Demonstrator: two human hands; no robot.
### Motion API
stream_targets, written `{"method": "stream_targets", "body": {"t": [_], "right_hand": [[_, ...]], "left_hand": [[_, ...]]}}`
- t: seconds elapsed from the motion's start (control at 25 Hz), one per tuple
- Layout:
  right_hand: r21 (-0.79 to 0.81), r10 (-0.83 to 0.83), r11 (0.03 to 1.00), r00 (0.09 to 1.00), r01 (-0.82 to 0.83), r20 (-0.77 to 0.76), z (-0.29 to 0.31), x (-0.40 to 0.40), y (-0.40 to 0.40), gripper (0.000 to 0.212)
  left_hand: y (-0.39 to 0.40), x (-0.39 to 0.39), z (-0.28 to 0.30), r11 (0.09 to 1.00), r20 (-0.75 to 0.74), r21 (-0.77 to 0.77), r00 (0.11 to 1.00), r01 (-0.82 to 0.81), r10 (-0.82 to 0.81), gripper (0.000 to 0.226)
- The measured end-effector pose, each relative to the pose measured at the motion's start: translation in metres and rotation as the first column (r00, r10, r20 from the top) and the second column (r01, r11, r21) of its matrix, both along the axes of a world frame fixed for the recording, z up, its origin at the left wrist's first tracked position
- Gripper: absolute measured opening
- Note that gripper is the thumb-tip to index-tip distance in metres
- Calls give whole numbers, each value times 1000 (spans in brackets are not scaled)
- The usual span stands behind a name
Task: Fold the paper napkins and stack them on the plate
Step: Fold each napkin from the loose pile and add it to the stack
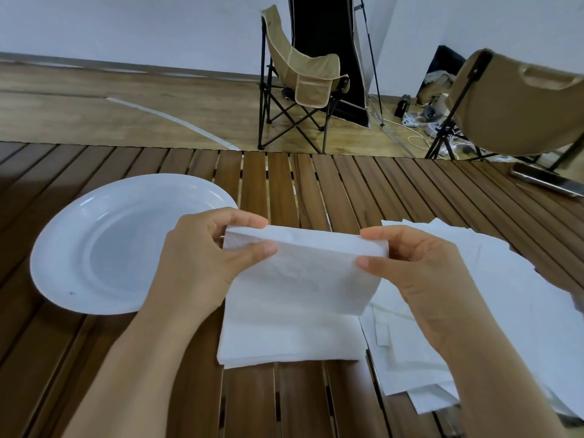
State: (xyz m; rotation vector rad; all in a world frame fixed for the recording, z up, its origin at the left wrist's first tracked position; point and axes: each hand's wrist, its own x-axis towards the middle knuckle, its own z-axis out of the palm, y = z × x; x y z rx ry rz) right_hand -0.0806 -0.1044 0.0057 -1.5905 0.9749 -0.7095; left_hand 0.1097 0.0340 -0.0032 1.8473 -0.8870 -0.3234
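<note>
A white paper napkin (300,286) is bent over at its far edge, its lower part resting on the slatted wooden table (284,184). My left hand (205,257) pinches the napkin's top left corner between thumb and fingers. My right hand (420,270) pinches the top right corner the same way. A white plate (79,248) sits on the table to the left, nothing on it, partly hidden behind my left hand. A loose pile of unfolded white napkins (505,311) lies to the right, under my right forearm.
A dark flat phone-like object (546,181) lies near the table's far right edge. Beyond the table stand a beige folding chair (300,86), a second beige chair (518,99) at the right, a black panel and cables on the wooden floor.
</note>
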Motion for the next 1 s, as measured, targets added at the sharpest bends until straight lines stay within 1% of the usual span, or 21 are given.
{"method": "stream_targets", "body": {"t": [0.12, 0.2, 0.28, 0.36, 0.44, 0.52, 0.6, 0.68, 0.72, 0.84, 0.92, 1.0], "right_hand": [[-61, -6, 998, 996, 1, -87, 0, 0, 1, 31], [-159, -50, 987, 988, 27, -148, -3, 1, 1, 22], [-286, -105, 957, 969, 37, -223, -5, 2, 1, 15], [-341, -124, 940, 960, 33, -250, -5, 3, 1, 11], [-303, -102, 952, 972, 35, -211, -4, 3, 0, 8], [-243, -92, 969, 982, 50, -165, -4, 4, -1, 12], [-185, -114, 979, 979, 82, -170, -8, 7, 0, 10], [-117, -140, 986, 962, 114, -236, -17, 12, 0, 2], [-102, -136, 989, 945, 111, -297, -24, 14, -1, 3], [-92, -66, 995, 872, 25, -486, -41, 18, 1, 22], [-117, -47, 993, 843, -19, -536, -46, 20, 3, 28], [-149, -44, 988, 830, -47, -556, -47, 21, 3, 30]], "left_hand": [[2, 1, 0, 1000, 25, 14, 1000, -7, 7, 39], [3, 2, -1, 1000, 58, 29, 998, -12, 10, 36], [3, 4, -3, 998, 111, 53, 994, -17, 11, 22], [4, 4, -3, 997, 179, 73, 984, -34, 20, 9], [5, 5, -1, 996, 214, 61, 976, -58, 43, 9], [5, 5, 2, 996, 194, 57, 979, -73, 61, 10], [3, 5, -2, 990, 171, 111, 983, -89, 69, 14], [-1, 3, -12, 966, 175, 232, 982, -111, 71, 11], [-3, 1, -18, 946, 165, 305, 984, -109, 61, 7], [-5, 0, -36, 866, 97, 492, 994, -93, 52, 4], [-6, 1, -40, 835, 92, 538, 993, -117, 80, 4], [-7, 1, -41, 822, 107, 552, 990, -140, 97, 4]]}}
